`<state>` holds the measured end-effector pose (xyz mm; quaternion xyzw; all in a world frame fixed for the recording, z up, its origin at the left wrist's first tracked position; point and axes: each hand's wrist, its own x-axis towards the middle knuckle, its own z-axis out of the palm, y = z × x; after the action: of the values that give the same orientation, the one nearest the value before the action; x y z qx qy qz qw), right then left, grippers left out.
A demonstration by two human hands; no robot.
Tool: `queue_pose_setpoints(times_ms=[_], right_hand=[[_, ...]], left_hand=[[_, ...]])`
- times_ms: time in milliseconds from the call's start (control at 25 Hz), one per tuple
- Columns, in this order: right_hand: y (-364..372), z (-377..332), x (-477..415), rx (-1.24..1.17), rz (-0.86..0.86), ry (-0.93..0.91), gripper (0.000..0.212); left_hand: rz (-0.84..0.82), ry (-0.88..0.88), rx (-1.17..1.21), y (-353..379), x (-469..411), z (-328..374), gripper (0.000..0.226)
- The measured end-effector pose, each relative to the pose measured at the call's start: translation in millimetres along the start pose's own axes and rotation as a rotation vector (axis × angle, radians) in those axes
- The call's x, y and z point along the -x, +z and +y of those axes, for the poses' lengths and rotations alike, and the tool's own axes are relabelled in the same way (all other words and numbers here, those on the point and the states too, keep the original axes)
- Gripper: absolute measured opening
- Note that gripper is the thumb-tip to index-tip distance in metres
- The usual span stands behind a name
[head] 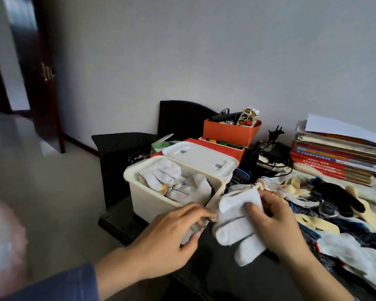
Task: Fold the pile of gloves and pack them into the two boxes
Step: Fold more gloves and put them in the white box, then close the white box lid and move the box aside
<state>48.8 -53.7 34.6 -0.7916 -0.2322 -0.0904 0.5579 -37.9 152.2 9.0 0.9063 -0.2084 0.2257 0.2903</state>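
Observation:
A white work glove (237,222) lies partly folded on the dark table in front of an open cream box (148,203). My right hand (276,222) grips the glove's upper part, thumb on top. My left hand (169,233) pinches the glove's left edge, fingers curled round the cloth. The open box holds several folded white gloves (172,181). Behind it stands a second cream box with its lid (195,156) shut. A loose pile of white, yellow, black and blue gloves (326,205) spreads over the table to the right.
Two orange boxes (228,133) with odds and ends stand behind the cream boxes. Black cables and a plug (271,153) lie next to a stack of books (334,157) at the back right. Dark wicker chairs (117,153) stand at the table's left end; the floor lies beyond.

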Motion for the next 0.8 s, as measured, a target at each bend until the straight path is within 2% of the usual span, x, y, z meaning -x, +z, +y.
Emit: queue_pose_setpoints(times_ms=[80, 160, 240, 320, 400, 520, 600, 680, 720, 800], right_hand=[[22, -20, -19, -0.167, 0.003, 0.048, 0.013], [46, -30, -40, -0.319, 0.011, 0.137, 0.019], [70, -29, -62, -0.339, 0.013, 0.233, 0.029], [89, -25, -78, -0.142, 0.011, 0.250, 0.028], [103, -22, -84, 0.173, -0.014, 0.219, 0.027], [112, -21, -79, 0.807, 0.055, -0.054, 0.031], [111, -15, -80, 1.028, 0.096, -0.191, 0.036], [104, -11, -87, 1.056, -0.013, -0.126, 0.039], [98, -7, -93, 0.985, -0.115, -0.040, 0.037], [82, -5, -101, 0.626, -0.283, 0.109, 0.027]], left_hand=[[0.034, -0.011, -0.082, -29, 3, -8, 0.040], [0.076, -0.026, -0.145, -56, 0, -18, 0.041], [0.116, -0.039, -0.168, -75, -10, -29, 0.040], [0.168, -0.084, -0.199, -80, -24, -38, 0.035], [0.219, -0.185, -0.218, -75, -39, -48, 0.025], [0.247, -0.195, -0.232, -58, -58, -61, 0.014], [0.131, -0.125, -0.204, -47, -68, -69, 0.021], [-0.138, -0.161, -0.205, -39, -76, -74, 0.039], [-0.302, -0.221, -0.179, -37, -79, -77, 0.050], [-0.535, -0.298, -0.109, -34, -84, -85, 0.060]])
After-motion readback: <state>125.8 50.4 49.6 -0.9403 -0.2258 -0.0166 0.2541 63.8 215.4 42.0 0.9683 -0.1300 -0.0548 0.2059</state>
